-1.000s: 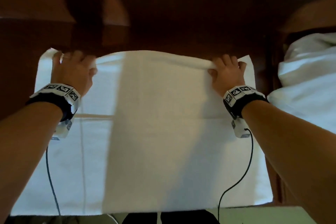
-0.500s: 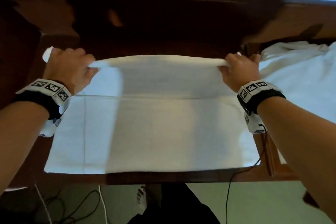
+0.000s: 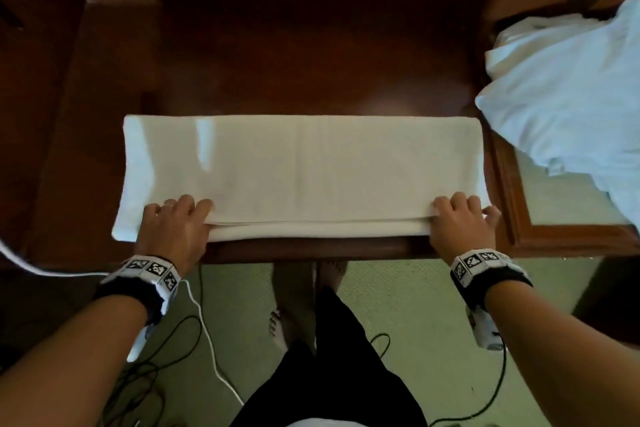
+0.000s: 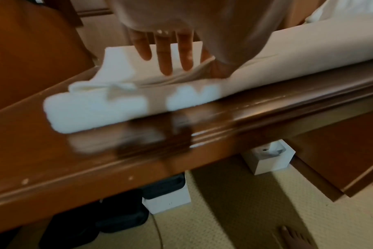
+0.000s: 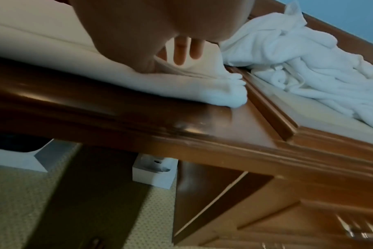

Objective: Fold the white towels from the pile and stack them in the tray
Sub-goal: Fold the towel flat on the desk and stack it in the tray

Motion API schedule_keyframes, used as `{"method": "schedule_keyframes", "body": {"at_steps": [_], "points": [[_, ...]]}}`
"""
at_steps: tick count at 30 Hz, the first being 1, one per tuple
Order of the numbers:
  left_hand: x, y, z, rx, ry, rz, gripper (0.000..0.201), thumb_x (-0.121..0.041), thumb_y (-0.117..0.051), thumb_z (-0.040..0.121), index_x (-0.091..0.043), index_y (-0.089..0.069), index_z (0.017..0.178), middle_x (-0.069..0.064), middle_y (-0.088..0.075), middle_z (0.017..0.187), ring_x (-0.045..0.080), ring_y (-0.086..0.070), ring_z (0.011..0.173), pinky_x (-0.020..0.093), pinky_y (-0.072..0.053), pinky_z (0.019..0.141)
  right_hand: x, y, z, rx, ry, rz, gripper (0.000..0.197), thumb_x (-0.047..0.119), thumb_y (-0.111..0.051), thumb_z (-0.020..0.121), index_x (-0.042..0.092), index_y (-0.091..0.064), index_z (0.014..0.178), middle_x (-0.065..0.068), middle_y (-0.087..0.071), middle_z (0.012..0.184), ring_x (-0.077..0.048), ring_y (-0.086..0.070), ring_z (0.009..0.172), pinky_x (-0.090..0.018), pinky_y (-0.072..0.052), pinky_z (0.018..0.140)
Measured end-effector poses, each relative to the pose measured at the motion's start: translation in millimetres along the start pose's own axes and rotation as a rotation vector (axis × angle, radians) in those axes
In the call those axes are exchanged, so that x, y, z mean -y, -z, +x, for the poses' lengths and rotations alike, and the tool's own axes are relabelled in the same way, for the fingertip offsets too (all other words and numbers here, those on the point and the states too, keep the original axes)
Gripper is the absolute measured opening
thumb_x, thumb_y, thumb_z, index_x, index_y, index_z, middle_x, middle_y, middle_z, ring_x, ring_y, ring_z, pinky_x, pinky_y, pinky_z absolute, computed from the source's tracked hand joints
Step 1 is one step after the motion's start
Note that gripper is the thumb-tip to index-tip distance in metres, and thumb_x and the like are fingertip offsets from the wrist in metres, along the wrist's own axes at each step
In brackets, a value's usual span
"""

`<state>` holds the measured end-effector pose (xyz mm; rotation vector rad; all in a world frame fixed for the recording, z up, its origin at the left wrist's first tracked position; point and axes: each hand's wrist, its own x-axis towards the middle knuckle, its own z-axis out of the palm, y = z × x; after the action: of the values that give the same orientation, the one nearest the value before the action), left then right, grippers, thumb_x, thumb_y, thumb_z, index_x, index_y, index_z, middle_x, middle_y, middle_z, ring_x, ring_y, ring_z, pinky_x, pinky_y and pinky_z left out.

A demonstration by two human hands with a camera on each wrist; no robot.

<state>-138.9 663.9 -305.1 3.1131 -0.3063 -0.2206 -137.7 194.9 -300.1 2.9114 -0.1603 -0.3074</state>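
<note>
Towel: one white towel (image 3: 301, 166) lies folded into a long band across the near part of the wooden worktop (image 3: 294, 45), its doubled layers meeting along the front edge.
Left hand: the left hand (image 3: 173, 225) pinches the near left corner, fingers over the top layer and thumb tucked between the layers.
Right hand: the right hand (image 3: 462, 225) grips the near right corner likewise, fingers curled over the edge.
Handling: soft, limp and light by the look of it; it should sag if lifted from one point, so the corners or the ends of a fold are the places to hold.
Pile: one heap of crumpled white towels (image 3: 568, 90) at the right; I cannot count them.
Tray: none that I can pick out for certain.
</note>
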Motion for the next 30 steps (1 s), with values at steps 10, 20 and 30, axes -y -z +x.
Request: {"method": "schedule_keyframes", "body": {"at_steps": [10,20,30], "points": [[20.0,-17.5,-24.8,0.028,-0.077,-0.157,0.074,-0.004,-0.069,0.086,-0.021,-0.042,0.153,0.012,-0.035,0.160,0.048,-0.038,0.141,0.067,-0.041,0.104,-35.9,-17.9,-16.2,0.032,0.165,0.228,0.062,-0.002,-0.047,0.085,0.013,-0.045,0.144,-0.013,-0.040,0.154,-0.039,-0.035,0.142,-0.060,-0.031,0.112],[30.6,-18.9,-26.3,0.034,-0.094,-0.126,0.067,0.004,-0.070,0.083,-0.009,-0.052,0.145,0.022,-0.046,0.151,0.051,-0.047,0.132,0.065,-0.046,0.099,-49.3,-21.6,-26.5,0.146,0.071,0.161,0.063,-0.006,-0.050,0.088,0.011,-0.036,0.147,-0.017,-0.027,0.160,-0.036,-0.026,0.147,-0.055,-0.037,0.111],[55.2,7.1,-42.5,0.152,-0.011,-0.116,0.051,-0.015,-0.069,0.089,-0.011,-0.058,0.139,0.016,-0.049,0.150,0.043,-0.053,0.132,0.060,-0.051,0.092,-21.8,-2.8,-38.2,0.118,0.078,0.268,0.036,0.005,-0.043,0.088,0.007,-0.056,0.122,-0.014,-0.043,0.148,-0.033,-0.040,0.138,-0.054,-0.051,0.093]]}}
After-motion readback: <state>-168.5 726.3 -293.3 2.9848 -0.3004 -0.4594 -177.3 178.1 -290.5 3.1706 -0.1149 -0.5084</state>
